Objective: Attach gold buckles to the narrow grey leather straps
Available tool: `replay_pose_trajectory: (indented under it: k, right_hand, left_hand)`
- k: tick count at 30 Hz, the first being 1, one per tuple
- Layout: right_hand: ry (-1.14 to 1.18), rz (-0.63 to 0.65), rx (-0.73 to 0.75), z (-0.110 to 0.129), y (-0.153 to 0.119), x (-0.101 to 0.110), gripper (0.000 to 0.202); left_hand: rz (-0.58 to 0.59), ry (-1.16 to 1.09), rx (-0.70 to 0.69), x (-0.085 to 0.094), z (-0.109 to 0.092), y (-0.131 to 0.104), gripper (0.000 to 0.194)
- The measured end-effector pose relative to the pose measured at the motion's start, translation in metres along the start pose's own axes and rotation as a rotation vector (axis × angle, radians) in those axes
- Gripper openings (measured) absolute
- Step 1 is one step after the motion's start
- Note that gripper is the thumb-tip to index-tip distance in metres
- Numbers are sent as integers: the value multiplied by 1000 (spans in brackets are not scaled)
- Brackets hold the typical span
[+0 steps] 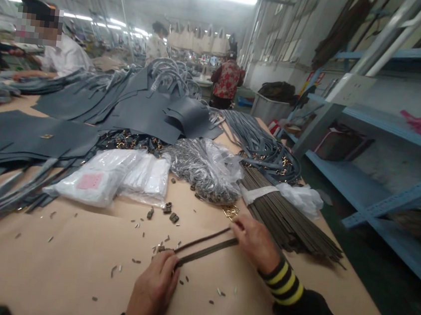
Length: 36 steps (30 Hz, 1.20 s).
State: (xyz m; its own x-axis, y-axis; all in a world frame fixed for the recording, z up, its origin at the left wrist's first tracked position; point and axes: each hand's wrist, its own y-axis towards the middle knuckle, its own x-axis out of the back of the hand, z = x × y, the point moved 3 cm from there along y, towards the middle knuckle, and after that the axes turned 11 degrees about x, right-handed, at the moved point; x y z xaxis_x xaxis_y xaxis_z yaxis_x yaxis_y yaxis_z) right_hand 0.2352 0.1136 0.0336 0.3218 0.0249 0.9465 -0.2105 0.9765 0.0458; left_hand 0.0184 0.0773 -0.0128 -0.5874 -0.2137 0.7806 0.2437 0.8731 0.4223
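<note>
A thin dark brown strap [206,251] stretches in two lengths, side by side, between my hands above the paper-covered table. My left hand [155,284] is closed round its near end, with a small dark piece [161,248] beside the fingertips; whether they touch I cannot tell. At the strap's other end, my right hand [256,242] pinches it between thumb and fingers. Just beyond that hand lie gold-coloured metal pieces [230,211]. A bundle of similar brown straps [288,221], wrapped with a white band, is to its right. Small dark fittings [174,218] rest farther forward.
Tiny metal bits [136,261] are scattered over the table [71,263]. Behind them are white plastic packets [97,176] and a clear bag [205,167] of dark fittings. Blue-grey panels [143,113] are piled farther back. Blue shelving [397,132] stands right; a co-worker [65,57] is left.
</note>
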Motion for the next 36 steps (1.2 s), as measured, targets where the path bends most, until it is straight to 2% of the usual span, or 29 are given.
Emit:
replay_pose_trajectory:
  k: [3, 6, 11, 15, 18, 20, 22, 24, 26, 28, 31, 34, 36]
  right_hand:
    - [-191, -58, -230, -42, 0, 11, 22]
    - [-292, -47, -333, -62, 0, 6, 17]
    - [-342, -17, -371, -65, 4, -1, 16]
    - [-331, 9, -354, -61, -6, 10, 13]
    - [-287, 33, -299, -47, -31, 21, 12]
    - [-151, 82, -209, -25, -51, 20, 13]
    - [294, 173, -81, 4, -70, 8, 15]
    - [702, 300, -23, 34, -85, -10, 14]
    - [947, 400, 3, 58, -94, -27, 15]
    - [1086, 462, 8, 72, -98, -42, 17]
    - [1185, 526, -13, 79, -99, -54, 21]
    - [1235, 555, -6, 79, -100, -57, 24]
    - [1260, 572, 8, 80, -100, -57, 26]
  left_hand:
    - [-73, 127, -16, -1, 0, 2, 13]
    - [-127, 200, -7, 1, -1, 2, 14]
    - [-204, 212, -12, 6, -3, -1, 14]
    - [-210, 81, 4, 11, -5, -10, 14]
    - [-105, -192, 112, 11, -9, -22, 18]
    - [66, -445, 322, 7, -14, -29, 21]
    - [264, -720, 603, 2, -19, -35, 28]
    - [364, -961, 809, 0, -24, -37, 34]
    - [354, -1112, 917, 1, -23, -37, 35]
    - [315, -1190, 979, 4, -19, -37, 34]
    - [283, -1246, 1066, 7, -11, -43, 33]
    - [220, -1239, 1127, 9, -7, -49, 34]
    - [224, -1194, 1131, 9, -6, -52, 35]
